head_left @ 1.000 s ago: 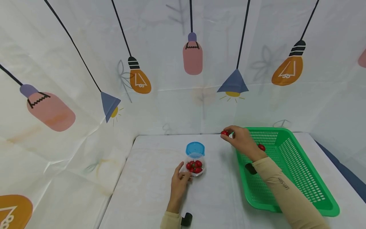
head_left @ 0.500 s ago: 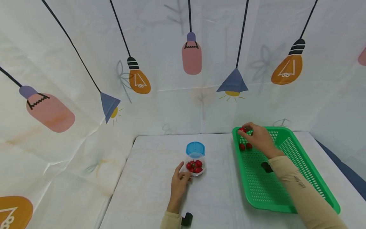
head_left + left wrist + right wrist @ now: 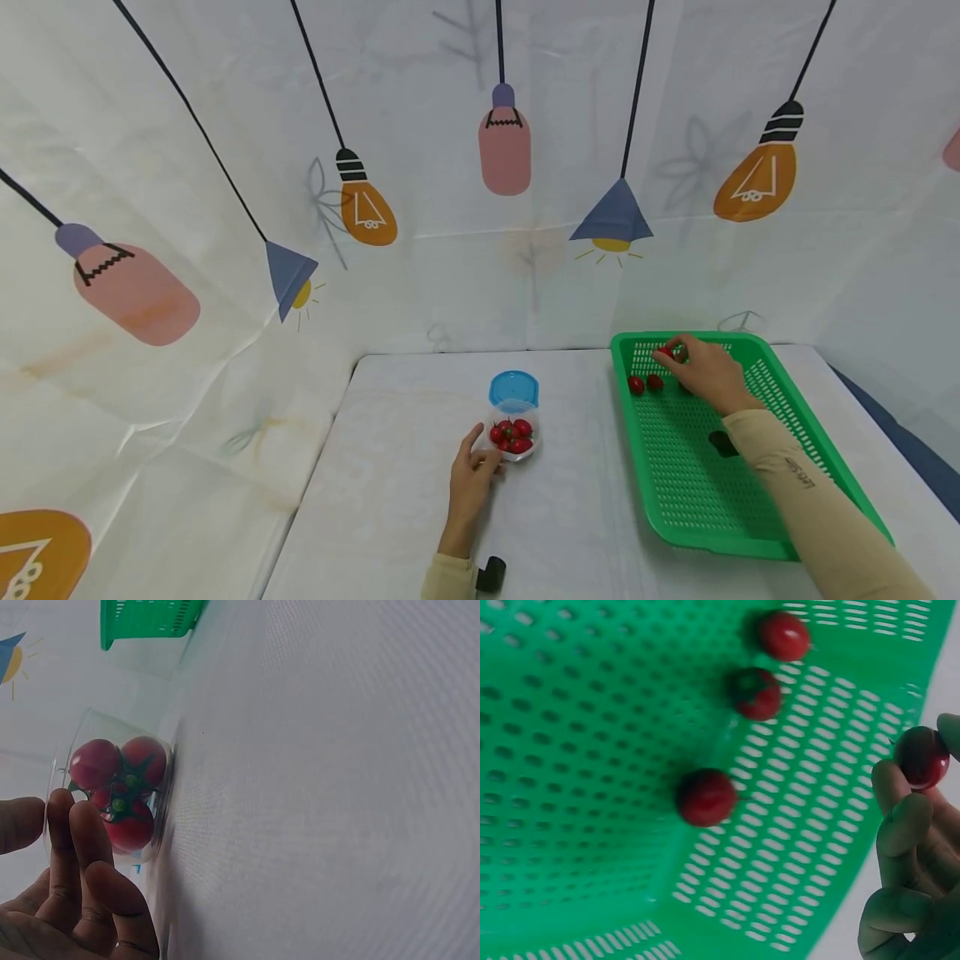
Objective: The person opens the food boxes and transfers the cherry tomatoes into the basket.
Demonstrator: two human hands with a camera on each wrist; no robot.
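My right hand [image 3: 705, 375] pinches a cherry tomato [image 3: 922, 757] between thumb and fingertips, above the back of the green basket [image 3: 637, 467]. Three more tomatoes lie apart in the basket along one wall, among them a tomato [image 3: 706, 797] nearest the hand in the right wrist view. My left hand [image 3: 471, 487] is beside a small clear cup [image 3: 90, 724], its fingertips against the near side and its thumb spread out to the left. Inside the cup sit several cherry tomatoes [image 3: 512, 433] with green stems. The cup's blue lid [image 3: 513, 388] stands flipped back behind it.
A white-covered table [image 3: 405, 467] carries the cup and, to its right, the basket. Behind it hangs a white backdrop [image 3: 450, 283] printed with lamps. The basket's left rim rises between the cup and the tomatoes in it.
My right hand has moved right, from beyond the basket's left rim to over its back part, still pinching the tomato. The left hand and the cup have stayed put.
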